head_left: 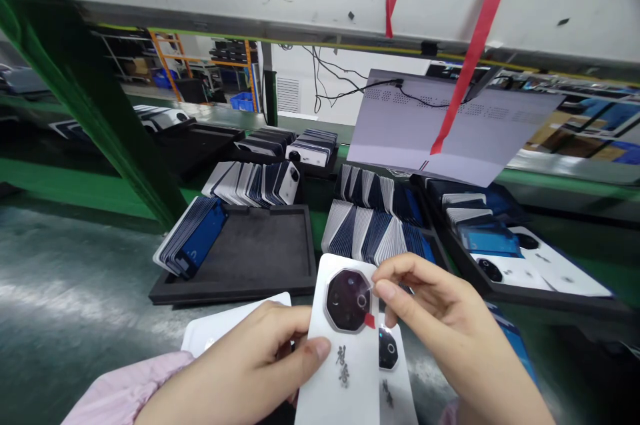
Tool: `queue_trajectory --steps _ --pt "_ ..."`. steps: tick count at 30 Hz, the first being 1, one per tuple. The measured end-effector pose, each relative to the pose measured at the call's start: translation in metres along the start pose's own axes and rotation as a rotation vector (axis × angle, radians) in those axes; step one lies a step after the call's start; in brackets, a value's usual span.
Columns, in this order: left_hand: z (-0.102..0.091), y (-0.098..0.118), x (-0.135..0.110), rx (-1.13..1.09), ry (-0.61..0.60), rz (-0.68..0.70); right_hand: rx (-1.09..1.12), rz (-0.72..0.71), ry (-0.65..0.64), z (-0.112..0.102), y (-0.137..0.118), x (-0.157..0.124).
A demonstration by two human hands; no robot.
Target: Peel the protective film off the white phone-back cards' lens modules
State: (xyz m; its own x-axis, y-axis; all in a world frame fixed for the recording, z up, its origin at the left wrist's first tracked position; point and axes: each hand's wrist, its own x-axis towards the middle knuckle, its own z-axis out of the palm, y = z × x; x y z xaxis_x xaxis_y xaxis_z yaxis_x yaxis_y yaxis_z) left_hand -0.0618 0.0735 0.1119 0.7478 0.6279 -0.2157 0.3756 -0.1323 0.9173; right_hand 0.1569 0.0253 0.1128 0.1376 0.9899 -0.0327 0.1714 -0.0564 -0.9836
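Observation:
My left hand (260,365) grips a white phone back cover (345,371) by its left edge, thumb on the front. Its upper part carries a dark octagonal camera window (346,300) with a small red tab (369,321) at the lower right; dark script is printed below. My right hand (430,318) pinches with thumb and forefinger at the cover's upper right edge, beside the window. Whatever is between those fingertips is too thin to make out. A second white cover (395,371) with a similar window lies partly hidden behind the first. Another white panel (240,318) lies behind my left hand.
A black tray (265,251) holds blue-faced covers (193,238) at its left end. Stacked covers (373,231) fill trays beyond my hands. At right, a black tray (540,288) holds white covers. A green post (95,98) slants on the left; red strips (473,51) hang overhead.

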Motion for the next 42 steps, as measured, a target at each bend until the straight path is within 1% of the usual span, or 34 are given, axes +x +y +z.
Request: queue_trajectory --steps 3,6,10,16,21,26,29,31,34,36,37,39,40,42 --pt "0.0 -0.001 -0.001 -0.032 -0.003 0.013 -0.027 -0.022 -0.043 -0.001 0.006 0.002" --pt "-0.001 -0.004 -0.001 -0.017 -0.002 0.001 -0.042 -0.033 -0.052 -0.002 0.009 0.004" --pt "0.0 -0.007 -0.002 0.011 -0.003 -0.01 -0.064 -0.032 -0.059 0.0 0.006 0.005" --pt "0.0 -0.005 -0.002 0.023 0.013 -0.016 -0.057 -0.026 -0.071 0.003 0.003 0.005" --pt "0.001 -0.006 -0.002 0.04 0.019 -0.038 -0.054 -0.057 -0.043 0.004 0.003 0.006" --pt "0.002 -0.006 -0.003 0.04 0.021 -0.032 -0.073 -0.048 -0.044 0.003 0.001 0.007" --pt "0.002 -0.005 -0.002 0.067 0.032 -0.043 -0.086 -0.072 -0.015 0.006 0.005 0.005" --pt "0.002 -0.004 -0.003 0.068 0.025 -0.035 -0.123 -0.085 0.039 0.011 0.011 0.004" --pt "0.002 -0.005 -0.005 0.084 0.006 0.013 -0.233 -0.158 0.141 0.017 0.018 0.002" --pt "0.003 -0.007 -0.006 0.133 0.036 0.028 -0.306 -0.204 0.211 0.017 0.019 0.002" --pt "0.003 -0.009 -0.007 0.15 0.053 0.029 -0.32 -0.203 0.246 0.015 0.018 0.002" --pt "0.004 -0.01 -0.009 0.138 0.109 0.007 -0.283 -0.139 0.284 0.009 0.015 0.003" --pt "0.005 -0.009 -0.01 0.114 0.144 -0.013 -0.233 -0.093 0.267 0.006 0.014 0.004" --pt "0.005 -0.007 -0.013 0.045 0.203 -0.059 -0.107 -0.042 0.147 0.005 0.013 0.003"
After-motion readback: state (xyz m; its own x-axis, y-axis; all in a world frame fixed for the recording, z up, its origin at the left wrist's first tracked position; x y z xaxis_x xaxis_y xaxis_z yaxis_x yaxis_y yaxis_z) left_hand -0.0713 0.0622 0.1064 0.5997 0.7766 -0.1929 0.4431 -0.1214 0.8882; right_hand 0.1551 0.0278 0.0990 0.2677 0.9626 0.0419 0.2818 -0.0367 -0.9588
